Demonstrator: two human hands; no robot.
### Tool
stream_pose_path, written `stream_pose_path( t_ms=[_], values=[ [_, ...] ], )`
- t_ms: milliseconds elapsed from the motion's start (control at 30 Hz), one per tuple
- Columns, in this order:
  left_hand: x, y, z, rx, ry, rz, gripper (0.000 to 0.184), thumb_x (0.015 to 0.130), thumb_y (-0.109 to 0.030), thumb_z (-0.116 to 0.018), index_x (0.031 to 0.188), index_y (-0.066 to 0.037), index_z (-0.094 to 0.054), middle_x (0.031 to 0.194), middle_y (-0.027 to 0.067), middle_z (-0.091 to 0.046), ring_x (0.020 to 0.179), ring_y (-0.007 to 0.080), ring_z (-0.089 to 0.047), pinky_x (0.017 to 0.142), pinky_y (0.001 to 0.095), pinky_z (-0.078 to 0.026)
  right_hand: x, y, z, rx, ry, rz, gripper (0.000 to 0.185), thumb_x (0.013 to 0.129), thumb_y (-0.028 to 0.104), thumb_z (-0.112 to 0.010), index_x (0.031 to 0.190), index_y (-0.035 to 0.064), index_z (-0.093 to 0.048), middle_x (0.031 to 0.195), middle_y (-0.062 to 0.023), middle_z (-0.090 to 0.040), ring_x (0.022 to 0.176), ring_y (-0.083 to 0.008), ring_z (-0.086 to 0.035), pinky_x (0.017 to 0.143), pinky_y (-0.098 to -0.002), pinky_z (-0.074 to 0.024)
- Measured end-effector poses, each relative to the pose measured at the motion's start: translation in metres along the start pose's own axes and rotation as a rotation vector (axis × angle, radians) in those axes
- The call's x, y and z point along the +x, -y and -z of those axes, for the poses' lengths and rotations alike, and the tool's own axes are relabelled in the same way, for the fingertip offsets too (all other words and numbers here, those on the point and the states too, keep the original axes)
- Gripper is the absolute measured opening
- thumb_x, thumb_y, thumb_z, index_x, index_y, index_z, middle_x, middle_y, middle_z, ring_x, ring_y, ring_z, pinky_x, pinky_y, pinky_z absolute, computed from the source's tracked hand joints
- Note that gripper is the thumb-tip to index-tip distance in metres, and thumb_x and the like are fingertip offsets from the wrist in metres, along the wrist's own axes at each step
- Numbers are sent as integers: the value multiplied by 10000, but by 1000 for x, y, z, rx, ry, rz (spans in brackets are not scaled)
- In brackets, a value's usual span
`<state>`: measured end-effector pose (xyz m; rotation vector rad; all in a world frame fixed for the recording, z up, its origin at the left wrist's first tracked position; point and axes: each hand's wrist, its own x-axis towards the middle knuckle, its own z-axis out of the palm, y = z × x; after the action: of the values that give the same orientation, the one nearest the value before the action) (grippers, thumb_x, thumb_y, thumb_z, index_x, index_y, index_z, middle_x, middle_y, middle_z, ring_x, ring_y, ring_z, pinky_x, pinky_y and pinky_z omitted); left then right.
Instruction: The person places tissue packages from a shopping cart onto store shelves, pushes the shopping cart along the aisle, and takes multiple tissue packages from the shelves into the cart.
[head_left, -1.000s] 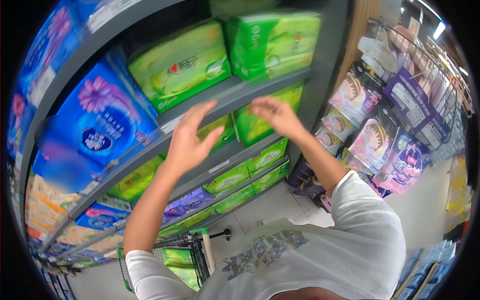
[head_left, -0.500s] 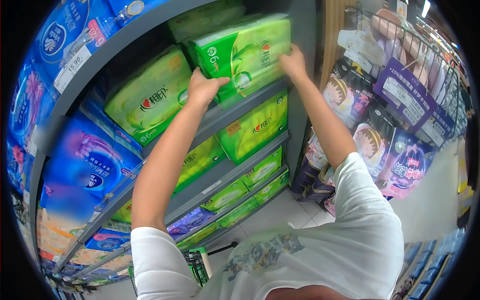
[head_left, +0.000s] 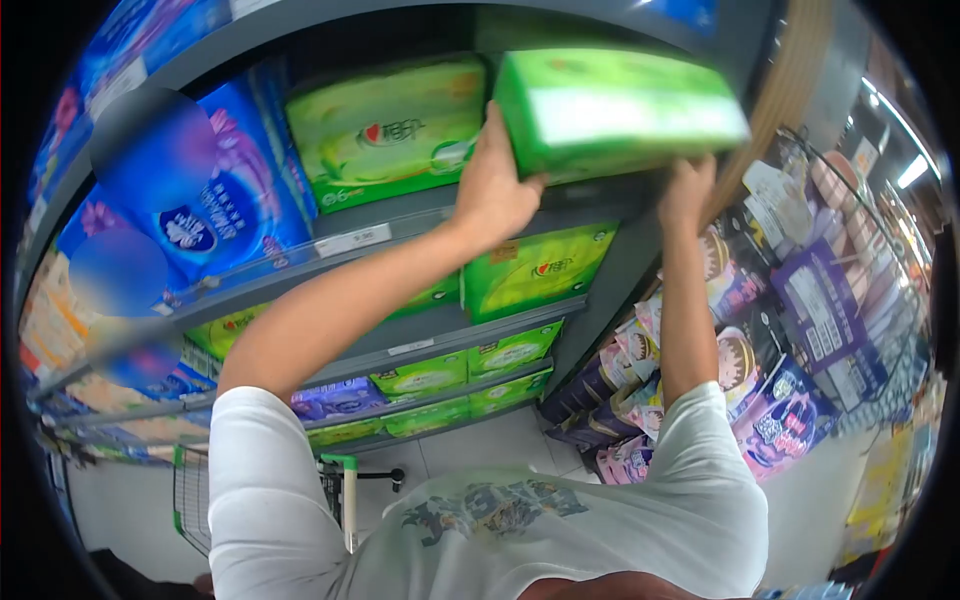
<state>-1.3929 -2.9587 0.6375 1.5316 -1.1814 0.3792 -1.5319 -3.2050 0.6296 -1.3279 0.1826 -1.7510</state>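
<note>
A large green tissue pack [head_left: 620, 115], blurred by motion, is held between both my hands in front of the upper shelf. My left hand [head_left: 497, 185] grips its left end, with the thumb under the lower edge. Beneath the right part of the pack, my right hand [head_left: 688, 190] has its fingers bent against the bottom edge. Another green pack [head_left: 385, 135] stands on the shelf just left of my left hand. One more green pack [head_left: 540, 268] sits on the shelf below.
Blue tissue packs [head_left: 235, 190] fill the left shelves. Smaller green packs [head_left: 425, 377] and a purple pack [head_left: 338, 398] lie on lower shelves. A shopping cart [head_left: 340, 465] stands below. Hanging bagged goods [head_left: 775, 425] and a purple sign [head_left: 820, 305] are at the right.
Both hands came up empty and took hold of the green pack. Since then the pack has tilted, showing its narrow side, and come away from the shelf toward the right.
</note>
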Motion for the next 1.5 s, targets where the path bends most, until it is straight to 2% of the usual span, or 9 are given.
stream_pose_path(
  t_ms=[267, 333, 400, 600, 1067, 1133, 1200, 1367, 1500],
  values=[
    [-37, -15, 123, 51, -147, -663, 1072, 630, -379, -849, 1453, 25, -293, 1434, 257, -380, 1312, 420, -384, 1070, 467, -330, -78, 26, 38, 366, 245, -152, 507, 851, 69, -566, 1338, 11, -440, 1337, -112, -487, 1247, -272, -462, 1066, -411, -347],
    [-52, -16, 153, 53, -158, -656, 932, 718, -316, -798, 1432, 36, -314, 1393, 205, -447, 1267, 324, -462, 1053, 405, -365, -107, 45, 22, 445, 588, -35, 575, 883, 114, -499, 1432, 44, -344, 1434, -145, -408, 1300, -301, -421, 1091, -423, -342],
    [-77, -21, 188, 87, -48, -405, 1015, 785, -482, -748, 1459, 58, -214, 1392, 258, -396, 1294, 364, -410, 1083, 435, -321, -139, 69, -4, 497, 651, -201, 609, 824, 70, -513, 1411, 6, -365, 1419, -175, -421, 1293, -316, -431, 1095, -458, -326],
    [-182, -40, 294, 16, -77, -259, 947, 726, -439, -815, 1377, 83, -366, 1245, 224, -547, 1156, 277, -546, 983, 369, -435, -266, 80, -78, 720, 597, -591, 545, 914, 285, -505, 1372, 0, -429, 1377, -163, -480, 1276, -308, -448, 1073, -511, -317],
    [-442, -1, 575, 84, -121, 738, 824, 720, -218, -825, 1400, 4, -416, 1301, 130, -539, 1216, 211, -489, 1014, 348, -397, -574, 137, -207, 426, 1405, -1204, 626, 797, 84, -682, 1359, -10, -425, 1310, -121, -524, 1215, -247, -508, 1032, -400, -396],
    [-494, 20, 596, -29, -196, 878, 816, 727, -224, -826, 1398, -6, -416, 1277, 127, -552, 1217, 211, -489, 1000, 351, -414, -620, 149, -229, 382, 1452, -1152, 496, 769, 98, -748, 1213, -38, -574, 1171, -98, -615, 1032, -194, -592, 877, -319, -471],
    [-550, 56, 615, -169, -306, 1157, 707, 742, -223, -724, 1336, 29, -434, 1223, 135, -568, 1132, 244, -539, 973, 368, -422, -656, 163, -247, 209, 1584, -1129, 546, 747, 96, -775, 1220, -41, -540, 1170, -110, -604, 1023, -198, -596, 870, -319, -477],
    [-646, 157, 638, -263, -266, 1300, 484, 732, -110, -616, 1191, 23, -537, 1099, 96, -611, 1012, 194, -573, 903, 323, -451, -778, 162, -249, 196, 1497, -819, 749, 703, 97, -813, 1261, -42, -332, 1171, -181, -559, 1044, -240, -585, 896, -351, -475],
    [-686, 228, 634, -88, -246, 1385, 418, 718, -30, -594, 1131, 37, -583, 1014, 98, -640, 925, 195, -611, 874, 333, -489, -839, 134, -245, -128, 1630, -913, 794, 657, 142, -832, 1222, -83, -322, 1153, -242, -557, 1047, -318, -591, 901, -365, -473]
  ],
)
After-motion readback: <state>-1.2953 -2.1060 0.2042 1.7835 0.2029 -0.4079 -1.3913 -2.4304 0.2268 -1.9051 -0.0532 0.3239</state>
